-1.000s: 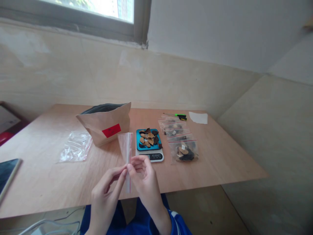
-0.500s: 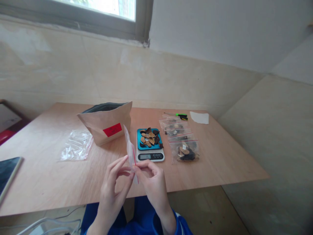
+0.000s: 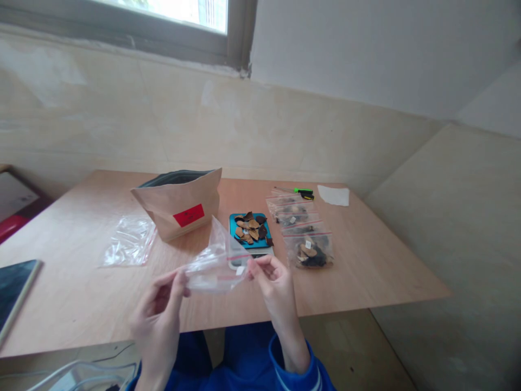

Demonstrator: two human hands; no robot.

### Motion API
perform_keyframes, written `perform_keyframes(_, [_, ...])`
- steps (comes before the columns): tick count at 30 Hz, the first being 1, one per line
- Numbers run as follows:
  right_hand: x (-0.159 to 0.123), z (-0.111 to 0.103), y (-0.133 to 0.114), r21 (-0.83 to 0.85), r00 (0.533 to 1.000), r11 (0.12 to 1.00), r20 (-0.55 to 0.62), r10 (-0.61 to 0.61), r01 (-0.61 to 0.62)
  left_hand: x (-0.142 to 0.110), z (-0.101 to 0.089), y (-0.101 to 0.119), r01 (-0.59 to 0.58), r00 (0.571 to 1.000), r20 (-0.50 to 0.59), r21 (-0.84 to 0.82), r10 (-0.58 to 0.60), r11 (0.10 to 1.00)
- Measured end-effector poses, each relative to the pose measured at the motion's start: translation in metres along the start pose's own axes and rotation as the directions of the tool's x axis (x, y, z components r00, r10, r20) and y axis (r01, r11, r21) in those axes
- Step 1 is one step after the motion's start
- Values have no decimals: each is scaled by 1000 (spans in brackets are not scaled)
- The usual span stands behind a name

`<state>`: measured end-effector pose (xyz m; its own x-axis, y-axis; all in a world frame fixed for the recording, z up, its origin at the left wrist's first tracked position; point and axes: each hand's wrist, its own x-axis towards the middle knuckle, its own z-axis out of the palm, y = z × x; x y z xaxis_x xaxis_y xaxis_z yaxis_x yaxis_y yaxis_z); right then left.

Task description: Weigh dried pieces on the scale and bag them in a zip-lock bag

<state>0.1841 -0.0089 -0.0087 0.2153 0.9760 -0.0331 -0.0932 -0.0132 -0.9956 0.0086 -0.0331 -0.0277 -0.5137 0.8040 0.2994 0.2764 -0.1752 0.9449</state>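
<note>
clear zip bag (image 3: pixel 214 265) with a thin red stripe, tan kraft pouch (image 3: pixel 179 209) with a red label, teal tray (image 3: pixel 251 229) of brown and black chips, light wood table (image 3: pixel 358 260), blue sleeves (image 3: pixel 301 374), green-handled tool (image 3: pixel 301 191) at the far edge

Soft window daylight, edges warped

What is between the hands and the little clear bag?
Nothing. The left hand and the right hand both pinch the clear bag directly, one at each end of its red-striped opening, holding it above the table.
</note>
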Motion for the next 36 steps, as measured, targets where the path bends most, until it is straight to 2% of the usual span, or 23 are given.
perform_keyframes(2, [8, -12, 1, -63, 1000, 998, 12, -26, 27, 7, -4, 1, 36, 999, -38, 34, -34, 999])
perform_keyframes(5, [25, -26, 4, -197, 975, 968, 191, -116, 154, 15, -5, 0, -4, 999, 39, 93, 0, 996])
perform_keyframes(7, [42, -34, 8, -365, 939, 877, 260, -225, 311, 19, -4, 0, -57, 995, 89, 133, 45, 989])
perform_keyframes(9, [62, -40, 17, -554, 915, 729, 264, -304, 402, 23, -2, 0, -137, 987, 111, 196, 117, 971])
perform_keyframes(11, [82, -44, 30, -675, 916, 619, 277, -291, 401, 26, 0, 1, -253, 966, 122, 262, 228, 931])
perform_keyframes(14, [104, -45, 51, -740, 927, 559, 319, -199, 375, 33, 4, 5, -434, 901, 130, 312, 415, 845])
perform_keyframes(17, [113, -44, 66, -737, 922, 555, 327, -204, 385, 40, 10, 11, -541, 838, 111, 291, 534, 789])
perform_keyframes(19, [115, -44, 72, -719, 912, 561, 327, -247, 410, 44, 13, 15, -560, 827, 106, 252, 552, 790])
perform_keyframes(25, [116, -48, 77, -672, 876, 571, 281, -393, 472, 43, 24, 22, -471, 881, 146, 182, 450, 863])
perform_keyframes(29, [115, -48, 75, -640, 869, 605, 230, -437, 474, 40, 31, 21, -386, 918, 166, 165, 361, 907])
perform_keyframes(36, [116, -45, 68, -515, 895, 756, 55, -442, 405, 41, 40, 13, -264, 948, 214, 107, 237, 959])
